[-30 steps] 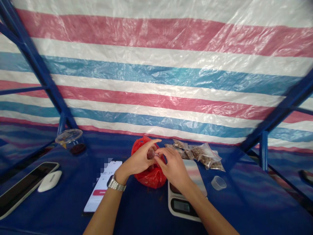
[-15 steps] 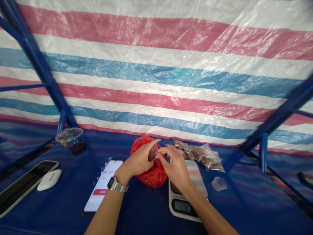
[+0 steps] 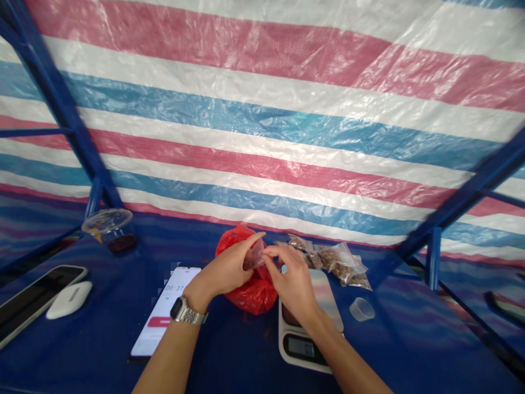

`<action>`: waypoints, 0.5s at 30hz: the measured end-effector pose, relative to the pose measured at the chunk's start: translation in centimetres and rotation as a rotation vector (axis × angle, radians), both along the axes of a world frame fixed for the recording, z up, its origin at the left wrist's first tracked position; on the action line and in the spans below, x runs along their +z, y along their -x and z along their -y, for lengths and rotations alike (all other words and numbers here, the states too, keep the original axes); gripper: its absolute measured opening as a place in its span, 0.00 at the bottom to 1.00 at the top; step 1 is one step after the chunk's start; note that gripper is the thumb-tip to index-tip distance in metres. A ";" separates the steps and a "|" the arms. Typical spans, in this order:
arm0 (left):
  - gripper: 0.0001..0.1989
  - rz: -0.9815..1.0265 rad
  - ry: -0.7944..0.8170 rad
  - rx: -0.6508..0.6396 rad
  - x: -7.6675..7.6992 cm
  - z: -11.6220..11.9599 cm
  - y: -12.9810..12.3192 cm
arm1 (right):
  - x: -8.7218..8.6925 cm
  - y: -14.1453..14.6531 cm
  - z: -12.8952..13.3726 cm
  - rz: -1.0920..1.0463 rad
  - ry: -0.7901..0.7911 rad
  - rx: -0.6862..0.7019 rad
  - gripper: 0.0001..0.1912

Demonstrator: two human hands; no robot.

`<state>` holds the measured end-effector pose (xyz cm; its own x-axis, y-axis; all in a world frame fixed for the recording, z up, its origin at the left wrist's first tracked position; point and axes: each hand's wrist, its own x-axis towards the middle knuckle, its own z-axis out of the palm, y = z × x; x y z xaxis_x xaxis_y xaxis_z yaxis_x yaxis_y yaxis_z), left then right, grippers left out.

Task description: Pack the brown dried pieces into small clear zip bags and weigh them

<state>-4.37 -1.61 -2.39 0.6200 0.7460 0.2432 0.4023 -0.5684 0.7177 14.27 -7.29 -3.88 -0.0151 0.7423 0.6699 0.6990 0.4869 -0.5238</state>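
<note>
My left hand (image 3: 225, 269) curls around a small clear plastic bag (image 3: 257, 253), its thumb raised beside it. The fingertips of my right hand (image 3: 293, 279) pinch the bag's right edge. Below and behind both hands sits a crumpled red plastic bag (image 3: 255, 298); its contents are hidden. A white kitchen scale (image 3: 328, 298) lies partly under my right hand and forearm, its small display lit. Just beyond the scale are several clear zip bags (image 3: 342, 264) filled with brown, dried-looking bits.
A small clear cup (image 3: 362, 310) is right of the scale. Left of my arm lies a lit phone (image 3: 150, 342) with a timer. Further left are a dark-screened phone (image 3: 36, 303), a white earbud case (image 3: 69, 300) and a clear tub (image 3: 112, 229). Striped sheeting (image 3: 262, 120) hangs behind the blue table.
The view has shifted slightly, so the table things appear a little further left. Both hands keep hold of the small clear bag, which shows slightly more between them.
</note>
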 end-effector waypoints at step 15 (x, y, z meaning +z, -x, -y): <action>0.43 0.084 0.002 0.020 0.4 -0.2 0.0 | 0.5 -0.4 -0.2 -0.022 0.016 -0.029 0.07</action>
<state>-4.38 -1.37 -1.99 0.5827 0.7585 0.2917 0.3521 -0.5592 0.7506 14.70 -7.13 -3.35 0.0211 0.7530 0.6577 0.7011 0.4578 -0.5467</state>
